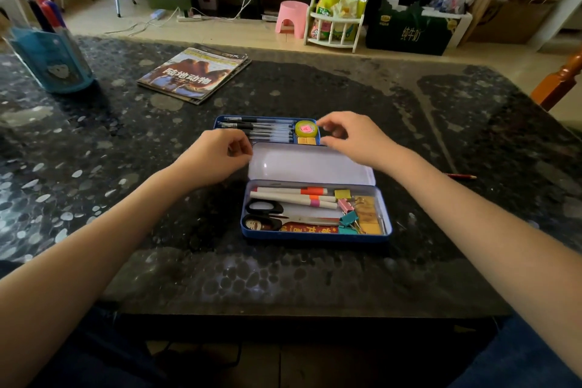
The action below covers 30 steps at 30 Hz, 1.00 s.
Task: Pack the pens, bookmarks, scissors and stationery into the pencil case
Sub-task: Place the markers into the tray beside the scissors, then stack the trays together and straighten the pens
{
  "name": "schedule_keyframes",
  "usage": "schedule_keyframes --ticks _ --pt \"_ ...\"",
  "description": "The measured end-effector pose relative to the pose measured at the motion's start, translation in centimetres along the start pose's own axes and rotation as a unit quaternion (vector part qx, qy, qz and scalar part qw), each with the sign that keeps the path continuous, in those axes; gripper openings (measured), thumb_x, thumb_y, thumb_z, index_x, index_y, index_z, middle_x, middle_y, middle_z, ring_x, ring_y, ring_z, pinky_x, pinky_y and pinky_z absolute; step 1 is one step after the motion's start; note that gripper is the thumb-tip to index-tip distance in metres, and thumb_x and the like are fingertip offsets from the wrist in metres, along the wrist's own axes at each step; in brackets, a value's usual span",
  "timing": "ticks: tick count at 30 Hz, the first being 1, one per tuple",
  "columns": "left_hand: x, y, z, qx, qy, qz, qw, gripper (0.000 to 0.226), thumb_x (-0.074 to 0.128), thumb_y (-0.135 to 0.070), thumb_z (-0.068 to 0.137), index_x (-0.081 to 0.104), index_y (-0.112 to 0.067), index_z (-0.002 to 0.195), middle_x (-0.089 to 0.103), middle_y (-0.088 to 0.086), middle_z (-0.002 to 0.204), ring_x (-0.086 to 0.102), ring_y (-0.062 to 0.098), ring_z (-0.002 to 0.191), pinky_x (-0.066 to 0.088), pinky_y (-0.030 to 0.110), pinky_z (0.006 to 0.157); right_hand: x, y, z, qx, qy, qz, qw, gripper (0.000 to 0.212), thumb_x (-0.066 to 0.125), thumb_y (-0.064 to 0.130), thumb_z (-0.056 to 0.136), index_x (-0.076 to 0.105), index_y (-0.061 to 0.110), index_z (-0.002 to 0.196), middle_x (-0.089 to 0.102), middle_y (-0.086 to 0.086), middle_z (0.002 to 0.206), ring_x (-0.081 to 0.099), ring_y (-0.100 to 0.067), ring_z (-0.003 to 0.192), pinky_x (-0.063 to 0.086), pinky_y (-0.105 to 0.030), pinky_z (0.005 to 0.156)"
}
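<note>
A blue tin pencil case [315, 238] lies open in front of me, its pale lid [310, 167] tipped back. Inside are white markers [289, 197], black-handled scissors [264, 214], a red bookmark [308, 228], coloured binder clips [348, 214] and yellow sticky notes [368, 217]. Just behind the lid sits a blue pen tray [317, 137] with several black pens [267, 131], a round yellow tape [305, 128] and small orange pads [307, 141]. My left hand [217, 154] pinches the tray's near left corner. My right hand [349, 138] curls round the tray's right end.
A red pencil [463, 177] lies on the dark speckled table [283, 277] to the right. A stack of magazines [195, 74] sits at the back left, and a blue pen holder [52, 61] stands at the far left. An orange chair post [560, 82] is at the right edge.
</note>
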<state>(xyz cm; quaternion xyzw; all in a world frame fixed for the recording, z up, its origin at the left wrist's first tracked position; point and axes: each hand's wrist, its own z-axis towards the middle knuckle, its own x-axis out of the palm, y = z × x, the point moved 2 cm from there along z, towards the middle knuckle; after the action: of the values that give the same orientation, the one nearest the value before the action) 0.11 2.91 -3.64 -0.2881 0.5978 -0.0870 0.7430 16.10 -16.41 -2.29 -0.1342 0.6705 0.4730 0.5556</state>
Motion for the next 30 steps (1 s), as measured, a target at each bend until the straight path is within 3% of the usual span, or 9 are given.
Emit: schedule_keyframes --ticks 3,6,8,15,19,24,27,30 --pt "-0.6 1.9 0.6 -0.06 -0.09 -0.001 0.994 0.017 0.061 -0.013 0.084 0.063 -0.016 0.101 0.063 -0.002 0.089 0.058 0.016 0.085 0.044 0.025 0.075 1.3 -0.7 3.8 0.081 -0.001 -0.064 0.995 0.037 0.054 0.023 0.095 0.053 0.015 0.131 0.055 -0.008 0.131 0.055 -0.022 0.114 0.048 -0.034 0.091" --pt "-0.8 4.3 1.6 -0.109 -0.12 0.042 0.986 0.033 0.057 -0.017 0.087 0.056 -0.014 0.119 0.063 0.01 0.112 0.056 0.028 0.106 0.044 0.038 0.089 2.0 -1.6 5.3 0.201 -0.067 -0.108 0.971 0.028 0.051 0.031 0.096 0.062 0.006 0.105 0.065 -0.012 0.104 0.062 -0.028 0.093 0.051 -0.036 0.075" --pt "-0.6 4.9 2.5 -0.123 -0.092 0.057 0.987 0.039 0.056 -0.022 0.088 0.052 -0.013 0.126 0.062 0.014 0.118 0.055 0.03 0.109 0.044 0.039 0.091 2.6 -1.6 5.5 0.235 -0.03 -0.135 0.962 0.027 0.051 0.033 0.096 0.06 0.008 0.097 0.062 -0.01 0.093 0.061 -0.028 0.089 0.047 -0.036 0.075" --pt "-1.2 7.0 4.7 -0.128 0.047 -0.039 0.99 0.09 0.08 -0.03 0.07 0.03 -0.019 0.143 0.043 0.008 0.144 0.041 0.022 0.131 0.034 0.035 0.109 2.9 -1.3 5.6 0.232 0.022 -0.082 0.969 0.024 0.042 0.031 0.098 0.057 0.012 0.093 0.059 -0.007 0.087 0.057 -0.022 0.081 0.045 -0.037 0.074" --pt "-1.6 8.0 5.9 -0.124 0.108 -0.04 0.986 0.099 0.083 -0.033 0.065 0.026 -0.023 0.145 0.035 -0.001 0.148 0.034 0.018 0.136 0.028 0.033 0.111 3.2 -0.8 5.6 0.197 0.043 -0.121 0.972 0.02 0.052 0.036 0.093 0.054 0.016 0.095 0.058 -0.004 0.088 0.057 -0.02 0.086 0.043 -0.039 0.084" --pt "-2.3 8.1 7.0 -0.087 0.084 -0.026 0.992 0.089 0.088 -0.034 0.056 0.044 -0.026 0.133 0.05 -0.005 0.134 0.044 0.013 0.124 0.034 0.031 0.105 3.4 -0.8 5.9 0.2 0.026 -0.092 0.975 0.019 0.054 0.032 0.093 0.056 0.013 0.095 0.059 -0.006 0.089 0.057 -0.021 0.083 0.042 -0.035 0.073" --pt "-2.8 7.8 7.4 -0.082 0.064 -0.066 0.992 0.083 0.087 -0.03 0.058 0.048 -0.024 0.13 0.051 -0.006 0.127 0.045 0.008 0.115 0.037 0.028 0.101 2.6 -0.4 6.2 0.188 0.002 -0.089 0.978 0.019 0.051 0.028 0.093 0.049 0.013 0.08 0.055 -0.007 0.084 0.052 -0.024 0.077 0.037 -0.033 0.068" --pt "-3.8 7.1 7.7 -0.068 0.033 -0.088 0.993 0.083 0.086 -0.034 0.056 0.049 -0.024 0.13 0.053 -0.006 0.125 0.047 0.009 0.114 0.039 0.03 0.102 1.1 0.0 6.3 0.178 -0.014 -0.09 0.98 0.018 0.051 0.029 0.093 0.05 0.013 0.083 0.055 -0.006 0.084 0.052 -0.023 0.076 0.035 -0.033 0.067"
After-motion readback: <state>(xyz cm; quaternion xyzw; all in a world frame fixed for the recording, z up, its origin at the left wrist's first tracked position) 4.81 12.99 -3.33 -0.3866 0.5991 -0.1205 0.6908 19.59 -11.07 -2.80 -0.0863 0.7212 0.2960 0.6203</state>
